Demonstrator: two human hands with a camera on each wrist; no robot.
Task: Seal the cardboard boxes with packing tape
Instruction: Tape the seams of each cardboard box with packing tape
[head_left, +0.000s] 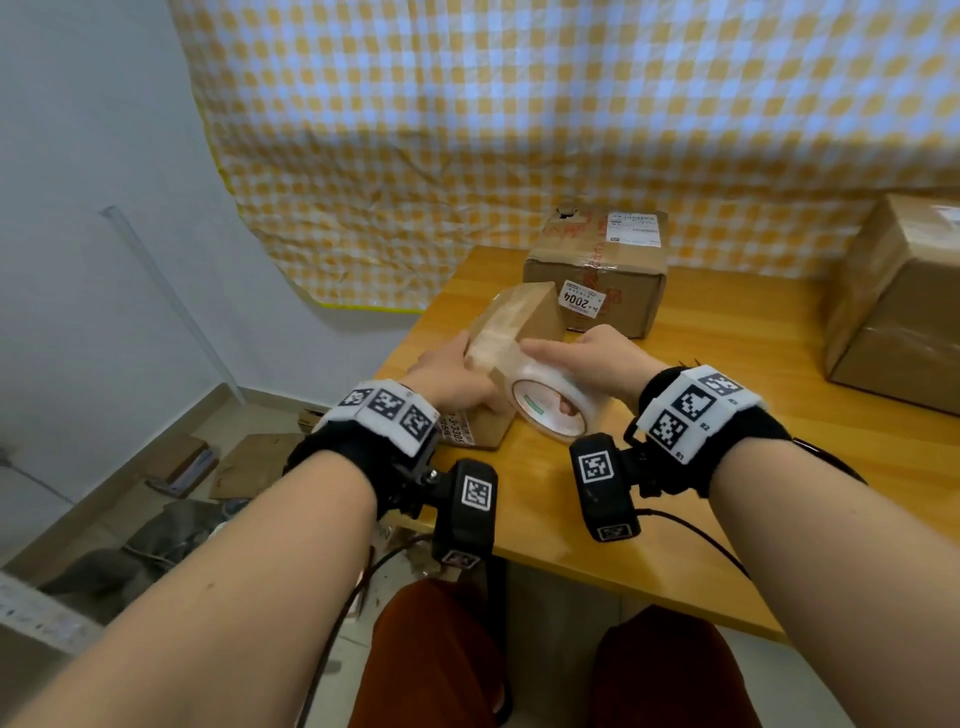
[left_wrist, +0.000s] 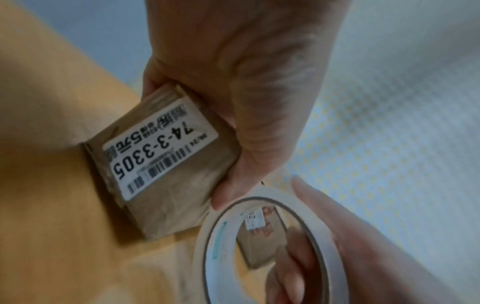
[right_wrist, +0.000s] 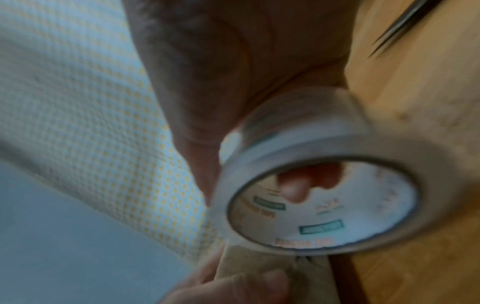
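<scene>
A small brown cardboard box stands tilted near the table's left edge, its top covered in clear tape. Its near face carries a white label reading 74-3-3305. My left hand grips the box from the left, thumb on the near side. My right hand holds a roll of clear packing tape against the box's right side, with fingers inside the core and the index finger lying over the roll. The roll touches the box.
A larger taped box with a 2004 label stands behind on the wooden table. Another big box sits at the right. A pointed metal tool lies by my right wrist. Checked cloth covers the back wall.
</scene>
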